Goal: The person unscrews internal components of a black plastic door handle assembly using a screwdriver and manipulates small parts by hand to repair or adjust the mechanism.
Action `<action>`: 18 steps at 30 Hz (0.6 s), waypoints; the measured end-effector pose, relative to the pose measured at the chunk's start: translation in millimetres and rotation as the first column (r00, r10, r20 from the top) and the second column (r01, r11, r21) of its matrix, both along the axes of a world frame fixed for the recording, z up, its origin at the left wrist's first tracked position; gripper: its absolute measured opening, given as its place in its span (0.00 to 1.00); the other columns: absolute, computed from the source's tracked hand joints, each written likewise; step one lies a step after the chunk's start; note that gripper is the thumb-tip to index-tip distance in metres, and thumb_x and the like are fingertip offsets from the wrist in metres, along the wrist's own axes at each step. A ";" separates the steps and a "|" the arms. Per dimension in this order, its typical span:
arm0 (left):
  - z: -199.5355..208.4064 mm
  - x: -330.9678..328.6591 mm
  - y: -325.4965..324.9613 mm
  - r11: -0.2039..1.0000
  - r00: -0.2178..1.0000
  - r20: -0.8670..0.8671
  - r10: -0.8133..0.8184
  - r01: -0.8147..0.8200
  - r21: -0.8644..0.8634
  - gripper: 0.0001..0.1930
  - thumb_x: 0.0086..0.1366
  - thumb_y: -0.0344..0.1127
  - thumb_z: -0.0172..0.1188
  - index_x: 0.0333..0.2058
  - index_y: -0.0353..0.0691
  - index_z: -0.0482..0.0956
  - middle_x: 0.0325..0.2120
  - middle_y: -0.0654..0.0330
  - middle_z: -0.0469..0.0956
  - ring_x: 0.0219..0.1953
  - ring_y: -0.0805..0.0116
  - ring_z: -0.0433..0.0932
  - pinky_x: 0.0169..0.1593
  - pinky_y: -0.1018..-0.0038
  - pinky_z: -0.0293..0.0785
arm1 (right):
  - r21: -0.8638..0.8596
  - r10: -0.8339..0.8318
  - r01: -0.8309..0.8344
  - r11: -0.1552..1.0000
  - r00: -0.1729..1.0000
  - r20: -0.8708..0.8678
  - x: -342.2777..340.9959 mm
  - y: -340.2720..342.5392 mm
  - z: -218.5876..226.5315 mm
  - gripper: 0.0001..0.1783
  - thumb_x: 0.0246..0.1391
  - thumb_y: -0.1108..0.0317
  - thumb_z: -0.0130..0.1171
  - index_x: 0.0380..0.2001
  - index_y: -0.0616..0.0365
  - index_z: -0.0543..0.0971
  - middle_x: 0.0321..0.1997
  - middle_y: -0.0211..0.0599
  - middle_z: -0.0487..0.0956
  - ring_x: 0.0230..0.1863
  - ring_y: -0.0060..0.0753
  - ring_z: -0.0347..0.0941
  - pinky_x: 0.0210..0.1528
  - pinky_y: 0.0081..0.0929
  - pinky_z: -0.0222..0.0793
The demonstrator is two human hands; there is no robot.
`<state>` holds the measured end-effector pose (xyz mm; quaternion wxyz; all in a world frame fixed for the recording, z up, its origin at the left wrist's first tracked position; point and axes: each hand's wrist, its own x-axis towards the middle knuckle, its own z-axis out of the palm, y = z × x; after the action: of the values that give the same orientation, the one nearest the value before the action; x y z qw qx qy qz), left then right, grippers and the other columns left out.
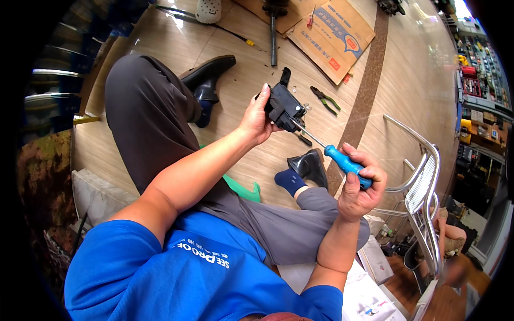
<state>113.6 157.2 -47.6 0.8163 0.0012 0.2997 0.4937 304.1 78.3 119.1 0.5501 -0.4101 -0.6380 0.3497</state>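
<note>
Your left hand (256, 120) has its fingers closed around the near left side of a black plastic part (286, 107), held above the floor (246, 155). Your right hand (364, 187) has its fingers wrapped around the handle of a blue screwdriver (342, 163); its shaft extends from these fingers toward the left ones, tip at the part's near edge. Pliers (325, 100) lie beyond your right fingers, and flat cardboard (326, 43) lies farther off.
</note>
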 end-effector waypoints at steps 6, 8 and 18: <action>8.7 0.5 -0.2 1.000 0.990 -0.137 -0.008 0.007 -0.004 0.29 0.68 0.66 0.51 0.55 0.50 0.65 0.46 0.57 0.77 0.49 0.61 0.81 0.43 0.54 0.85 | 0.037 0.056 -0.061 0.997 0.991 0.118 1.2 -1.0 -2.9 0.13 0.60 0.74 0.60 0.42 0.57 0.66 0.51 0.57 0.75 0.57 0.59 0.74 0.58 0.57 0.73; 10.8 0.4 0.0 0.999 0.983 -0.183 -0.029 0.033 0.019 0.29 0.67 0.65 0.53 0.55 0.51 0.62 0.45 0.59 0.76 0.47 0.64 0.82 0.41 0.55 0.86 | 0.031 0.080 -0.086 0.996 0.985 0.153 3.9 -1.4 -5.2 0.13 0.60 0.75 0.61 0.42 0.58 0.66 0.51 0.57 0.74 0.57 0.59 0.74 0.59 0.55 0.72; -11.9 -0.2 -1.6 0.993 0.942 -0.330 0.059 -0.088 -0.073 0.35 0.59 0.50 0.70 0.55 0.44 0.58 0.51 0.54 0.67 0.53 0.60 0.72 0.45 0.42 0.80 | -0.120 0.075 -0.009 0.993 0.824 0.561 -11.4 2.7 2.7 0.16 0.49 0.79 0.66 0.43 0.66 0.78 0.49 0.56 0.80 0.52 0.51 0.80 0.54 0.34 0.75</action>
<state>113.4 155.6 -59.5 0.7353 0.0364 0.4522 0.5034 292.8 81.0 121.8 0.3052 -0.5112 -0.7601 0.2603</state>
